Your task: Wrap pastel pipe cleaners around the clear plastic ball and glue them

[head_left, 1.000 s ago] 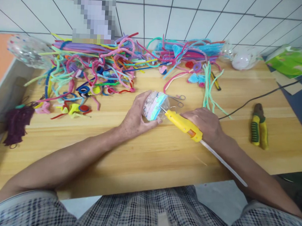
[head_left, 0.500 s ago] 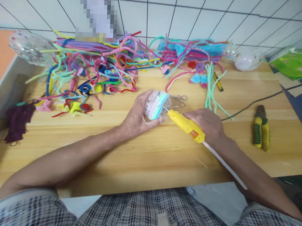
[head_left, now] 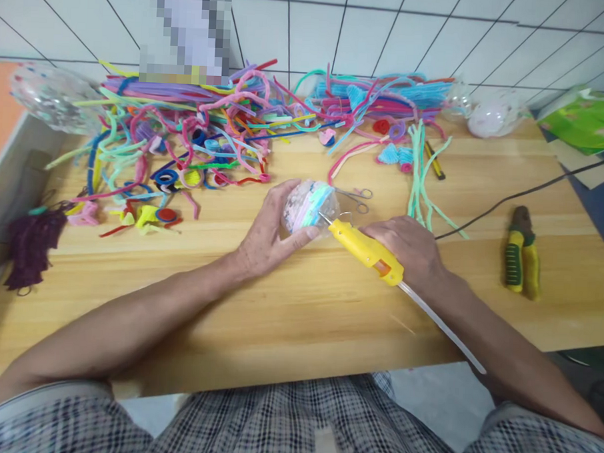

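My left hand (head_left: 272,232) is wrapped round a clear ball (head_left: 310,207) with bands of pastel pipe cleaner across its middle. In my right hand (head_left: 406,244) is a yellow hot glue gun (head_left: 364,249), its metal nozzle at the banded side of the ball; whether the tip touches cannot be told. A long translucent glue stick (head_left: 442,328) sticks out of the gun's back end. Just behind the ball lie small scissors (head_left: 358,201), partly hidden by it. The right-hand fingers round the gun's handle are mostly hidden.
A tangle of coloured pipe cleaners (head_left: 186,138) spreads along the back left. Mint-green pipe cleaners (head_left: 421,178) and a yellow-black cutter (head_left: 435,160) lie right of centre. Pliers (head_left: 522,253) rest at the right, near the black cord (head_left: 523,195). Clear balls (head_left: 494,115) stand behind.
The view has shifted slightly. The ball in my left hand appears turned a little, and the nozzle stays close to its pastel bands. Both hands keep their hold.
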Motion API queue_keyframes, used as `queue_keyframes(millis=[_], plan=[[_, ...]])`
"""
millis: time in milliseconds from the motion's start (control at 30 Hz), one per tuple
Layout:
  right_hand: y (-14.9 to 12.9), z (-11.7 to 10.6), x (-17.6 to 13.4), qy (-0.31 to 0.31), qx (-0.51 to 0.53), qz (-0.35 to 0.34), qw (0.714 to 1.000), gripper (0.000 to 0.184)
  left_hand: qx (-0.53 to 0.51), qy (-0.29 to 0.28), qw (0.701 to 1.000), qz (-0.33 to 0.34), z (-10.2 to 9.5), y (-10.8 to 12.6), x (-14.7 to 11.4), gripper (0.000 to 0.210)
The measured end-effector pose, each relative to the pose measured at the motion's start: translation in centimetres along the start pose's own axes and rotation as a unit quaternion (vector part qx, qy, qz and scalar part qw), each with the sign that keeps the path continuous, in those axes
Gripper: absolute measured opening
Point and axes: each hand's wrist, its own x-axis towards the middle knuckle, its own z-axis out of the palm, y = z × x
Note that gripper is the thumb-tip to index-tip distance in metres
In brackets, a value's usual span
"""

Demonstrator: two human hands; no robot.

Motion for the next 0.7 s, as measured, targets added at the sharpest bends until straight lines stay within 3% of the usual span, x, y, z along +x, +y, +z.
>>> queue_keyframes(millis=[167, 433, 567, 700], plan=[[0.1, -0.1, -0.1, 0.001, -0.007, 0.002, 1.000, 0.029, -0.030, -0.002, 0.999, -0.017, 0.1, 0.4, 0.1, 0.077], [0.1, 0.1, 0.0, 0.010, 0.001, -0.005, 1.000, 0.033, 0.009, 0.005, 1.000, 0.016, -0.4, 0.1, 0.4, 0.073], [0.4, 0.1, -0.1, 0.010, 0.002, 0.000, 1.000, 0.034, -0.011, 0.004, 1.000, -0.007, -0.4, -0.4, 0.6, 0.072], [1.1, 0.7, -1.0, 0.007, -0.028, 0.036, 0.999, 0.034, -0.025, -0.016, 1.000, -0.011, -0.5, -0.6, 0.7, 0.088]])
